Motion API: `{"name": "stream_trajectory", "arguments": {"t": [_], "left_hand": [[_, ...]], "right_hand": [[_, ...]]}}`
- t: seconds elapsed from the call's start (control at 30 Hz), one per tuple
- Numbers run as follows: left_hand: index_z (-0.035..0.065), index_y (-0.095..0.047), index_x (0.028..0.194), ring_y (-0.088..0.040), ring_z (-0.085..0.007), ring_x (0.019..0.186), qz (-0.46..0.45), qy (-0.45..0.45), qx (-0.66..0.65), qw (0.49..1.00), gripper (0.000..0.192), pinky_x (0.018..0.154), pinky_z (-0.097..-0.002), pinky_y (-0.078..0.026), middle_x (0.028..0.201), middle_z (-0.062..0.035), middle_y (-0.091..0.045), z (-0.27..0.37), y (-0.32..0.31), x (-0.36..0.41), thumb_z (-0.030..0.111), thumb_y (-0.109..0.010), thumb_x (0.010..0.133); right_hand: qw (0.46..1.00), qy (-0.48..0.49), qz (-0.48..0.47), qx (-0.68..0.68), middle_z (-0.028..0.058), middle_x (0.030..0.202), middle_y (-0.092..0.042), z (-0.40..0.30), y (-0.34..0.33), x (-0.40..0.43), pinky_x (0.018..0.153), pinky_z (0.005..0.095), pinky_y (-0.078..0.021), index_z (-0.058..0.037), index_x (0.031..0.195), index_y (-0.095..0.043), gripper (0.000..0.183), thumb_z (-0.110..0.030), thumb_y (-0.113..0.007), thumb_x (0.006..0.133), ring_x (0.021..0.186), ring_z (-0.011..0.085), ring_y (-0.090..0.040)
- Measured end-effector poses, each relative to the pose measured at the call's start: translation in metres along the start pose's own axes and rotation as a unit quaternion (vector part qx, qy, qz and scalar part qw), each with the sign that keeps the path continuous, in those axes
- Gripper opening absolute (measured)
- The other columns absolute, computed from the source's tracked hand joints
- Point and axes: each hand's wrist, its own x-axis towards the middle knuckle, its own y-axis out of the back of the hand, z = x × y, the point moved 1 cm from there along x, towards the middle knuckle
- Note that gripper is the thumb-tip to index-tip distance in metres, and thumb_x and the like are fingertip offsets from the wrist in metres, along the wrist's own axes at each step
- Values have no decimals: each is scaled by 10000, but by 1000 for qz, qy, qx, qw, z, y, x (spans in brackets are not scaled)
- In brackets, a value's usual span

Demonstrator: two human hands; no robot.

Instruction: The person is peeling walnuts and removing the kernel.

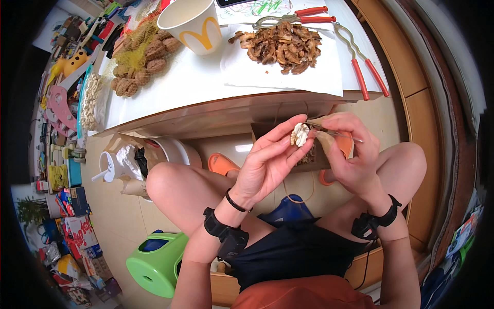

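My left hand [266,158] pinches a pale, partly peeled walnut kernel [300,134] between thumb and fingers, above the gap between my knees. Close against it, my right hand [351,148] grips a thin metal pick [349,136]. Tan coverings [325,142] wrap the right thumb and forefinger tips. The pick's point is hidden near the kernel. Ahead on the white table [166,104], a heap of brown walnut pieces [283,46] rests on white paper [247,77].
Behind the heap lie red-handled pliers [297,17]; red-handled nutcrackers [361,61] lie right. A McDonald's paper bucket [198,34] stands beside netted whole walnuts [146,58]. A bag of pale pieces [91,102] is at left. Below my hands sits an open paper bag [308,164] containing debris.
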Motion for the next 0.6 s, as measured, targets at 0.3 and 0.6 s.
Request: {"name": "stream_trajectory", "arguments": {"t": [0.3, 0.6], "left_hand": [[-61, -335, 1253, -446, -236, 1134, -11, 4, 8, 1000, 409, 998, -321, -358, 1212, -164, -435, 0, 1, -1, 22, -418, 861], [-65, -331, 1249, -432, -259, 1153, -9, 15, 22, 1000, 410, 988, -316, -368, 1195, -171, -442, 2, -4, -1, 40, -425, 864]], "right_hand": [[1000, 7, -16, 0, 135, 803, -583, 0, 2, 1, 662, 299, -476, 26, 836, -529, 227, 112, -522, 626, 738, 255, -586], [1000, -12, 13, 4, 126, 800, -576, 4, 6, 1, 658, 277, -468, 25, 851, -525, 178, 97, -529, 688, 726, 227, -583]]}}
